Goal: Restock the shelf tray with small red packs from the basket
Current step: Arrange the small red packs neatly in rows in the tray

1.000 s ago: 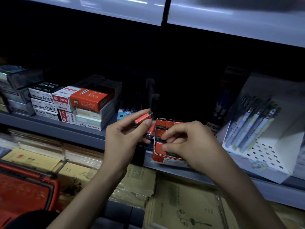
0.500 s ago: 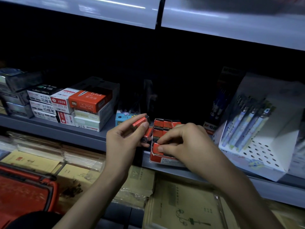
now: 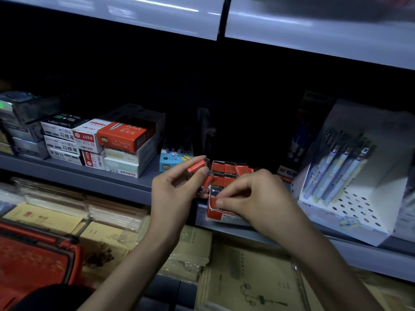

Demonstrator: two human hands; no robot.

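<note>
Your left hand (image 3: 177,191) pinched a small red pack (image 3: 197,166) between thumb and forefinger, just left of the shelf tray (image 3: 222,215), its long axis rising toward the far right. Your right hand (image 3: 251,198), fingers curled, pinched what appeared to be a second pack (image 3: 214,202) at the tray's near end. The red basket (image 3: 33,261) sat well apart, near left.

Dim, bluish scene: glare streaks the upper shelf edge (image 3: 157,16), the recess black, wide-angle edges soft.
</note>
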